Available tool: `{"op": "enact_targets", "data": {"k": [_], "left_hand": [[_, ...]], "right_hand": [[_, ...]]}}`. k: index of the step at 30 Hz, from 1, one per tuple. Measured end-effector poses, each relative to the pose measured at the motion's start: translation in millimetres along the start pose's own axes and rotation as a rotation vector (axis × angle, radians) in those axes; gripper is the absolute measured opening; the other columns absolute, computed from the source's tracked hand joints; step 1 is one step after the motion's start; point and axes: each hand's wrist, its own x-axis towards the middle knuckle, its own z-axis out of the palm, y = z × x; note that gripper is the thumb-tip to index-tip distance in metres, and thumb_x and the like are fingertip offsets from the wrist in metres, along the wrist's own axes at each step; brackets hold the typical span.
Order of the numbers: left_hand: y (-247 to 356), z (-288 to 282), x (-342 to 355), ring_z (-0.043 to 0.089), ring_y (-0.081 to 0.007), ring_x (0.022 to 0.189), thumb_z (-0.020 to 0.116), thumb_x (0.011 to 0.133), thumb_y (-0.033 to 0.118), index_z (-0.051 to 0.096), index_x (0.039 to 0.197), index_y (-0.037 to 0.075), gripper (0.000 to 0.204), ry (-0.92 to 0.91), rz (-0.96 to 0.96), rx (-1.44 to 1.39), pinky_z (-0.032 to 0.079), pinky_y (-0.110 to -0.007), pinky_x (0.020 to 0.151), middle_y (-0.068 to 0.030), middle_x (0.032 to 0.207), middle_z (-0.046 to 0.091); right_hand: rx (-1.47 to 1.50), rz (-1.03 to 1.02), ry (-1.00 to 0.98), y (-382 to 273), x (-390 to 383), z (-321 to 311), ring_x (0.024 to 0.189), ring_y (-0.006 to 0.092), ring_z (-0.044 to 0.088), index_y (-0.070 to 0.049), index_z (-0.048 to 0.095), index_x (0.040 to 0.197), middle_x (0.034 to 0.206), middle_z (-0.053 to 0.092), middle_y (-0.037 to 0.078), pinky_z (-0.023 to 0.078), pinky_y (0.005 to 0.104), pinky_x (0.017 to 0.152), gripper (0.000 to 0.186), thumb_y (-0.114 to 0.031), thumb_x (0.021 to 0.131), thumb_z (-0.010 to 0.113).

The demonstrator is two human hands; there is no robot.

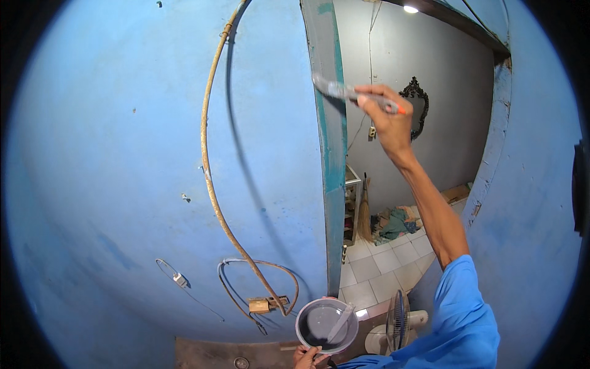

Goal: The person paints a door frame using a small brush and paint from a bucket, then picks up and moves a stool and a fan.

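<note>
My right hand point(388, 117), at the end of a raised arm, is closed round the handle of a paintbrush point(347, 92). The bristles rest at the edge of the door frame point(332, 166), which shows grey paint over patches of green. Low in front of me, my left hand point(307, 357) grips the near rim of a round bowl point(305, 323). Grey paint point(324, 317) lies inside it, with a flat pale stick point(340, 326) leaning against the far right rim.
Blue wall point(153, 141) fills the left, where a long bent pipe point(212, 184) hangs near a small wooden block point(259, 305). A standing fan point(398, 320) is low by the doorway. Beyond it are a broom point(364, 215), a pile of cloth point(396, 222) and a dark-framed mirror point(418, 107).
</note>
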Motion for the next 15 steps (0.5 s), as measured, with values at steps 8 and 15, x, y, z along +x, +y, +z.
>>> {"op": "enact_targets", "data": {"k": [8, 15], "left_hand": [[6.7, 5.7, -11.3, 0.066, -0.0275, 0.091, 0.058, 0.096, 0.002, 0.051, 0.101, 0.002, 0.009, -0.009, -0.046, 0.060, 0.064, -0.048, 0.081, -0.0128, 0.097, 0.061], [7.7, 10.8, -14.5, 0.066, -0.0274, 0.091, 0.059, 0.095, 0.002, 0.049, 0.098, 0.003, 0.011, -0.014, -0.019, 0.061, 0.064, -0.048, 0.081, -0.0123, 0.096, 0.060]], "right_hand": [[-0.189, -0.370, -0.016, -41.3, 27.4, -14.5, 0.084, 0.0111, 0.064, -0.004, 0.072, 0.103, 0.095, 0.068, 0.004, 0.052, 0.0253, 0.073, 0.017, -0.006, 0.087, 0.066], [-0.689, -1.043, -0.016, -48.8, 133.6, -0.3, 0.101, 0.0233, 0.068, -0.016, 0.069, 0.115, 0.112, 0.068, 0.003, 0.060, 0.0324, 0.090, 0.033, -0.003, 0.085, 0.070]]}}
